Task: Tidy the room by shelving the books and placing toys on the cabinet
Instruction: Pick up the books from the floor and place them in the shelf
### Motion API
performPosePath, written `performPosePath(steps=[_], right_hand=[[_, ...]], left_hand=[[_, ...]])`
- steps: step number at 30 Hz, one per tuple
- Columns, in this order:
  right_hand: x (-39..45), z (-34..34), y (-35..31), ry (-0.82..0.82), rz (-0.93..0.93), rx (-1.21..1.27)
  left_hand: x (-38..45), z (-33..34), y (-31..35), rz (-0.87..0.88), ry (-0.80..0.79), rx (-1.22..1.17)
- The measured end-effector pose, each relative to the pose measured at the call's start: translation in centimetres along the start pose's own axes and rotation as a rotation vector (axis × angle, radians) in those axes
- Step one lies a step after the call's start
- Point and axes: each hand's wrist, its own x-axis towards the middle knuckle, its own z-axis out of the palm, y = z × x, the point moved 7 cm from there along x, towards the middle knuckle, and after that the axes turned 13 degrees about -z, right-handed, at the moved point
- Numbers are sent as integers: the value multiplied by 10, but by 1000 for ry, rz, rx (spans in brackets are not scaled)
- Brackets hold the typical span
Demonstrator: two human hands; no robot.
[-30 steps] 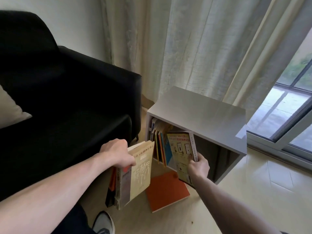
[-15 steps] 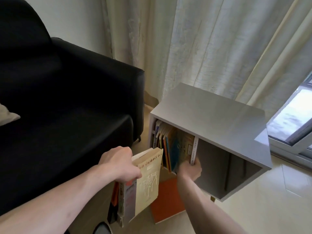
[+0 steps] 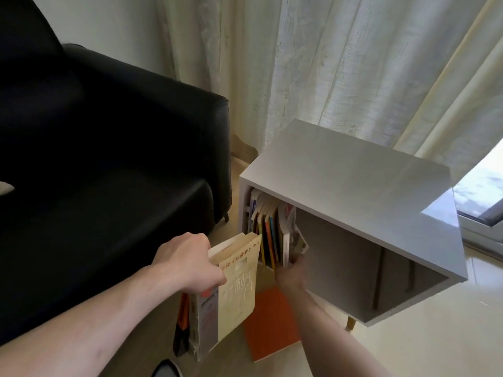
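Nearest the viewer, at the bottom edge, the toe of a dark shoe (image 3: pixel 166 369) shows on the pale floor (image 3: pixel 408 346). Just above it the left hand (image 3: pixel 190 265) reaches in from the lower left, its fingers curled over the top edges of a stack of upright books (image 3: pixel 217 303); the outermost has a cream cover with printed characters, and darker and orange spines sit behind it. The stack hangs in the air in front of the cabinet's left end.

To the right, an orange book (image 3: pixel 269 322) lies flat on the floor below the cabinet's open front. The right hand (image 3: pixel 291 270) comes up over it, blurred by motion, at the lower edge of the last book in the shelved row (image 3: pixel 292 238), which leans out to the right. Whether its fingers grip that book or only press it cannot be told.

The row of books (image 3: pixel 268 227) stands upright against the left inside wall of the grey cabinet (image 3: pixel 353 180); the right part of the compartment holds only shadow.

Left of the cabinet stands a black sofa (image 3: pixel 109 131). Behind both hang pale curtains (image 3: pixel 326 63), with a window (image 3: pixel 481 191) at the far right edge.
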Motion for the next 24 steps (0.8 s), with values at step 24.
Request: performPosePath(steps=[24], right_hand=[[42,9,-4,-69,-96,-102]], left_hand=[[11,3,-1,14,-28,-13]])
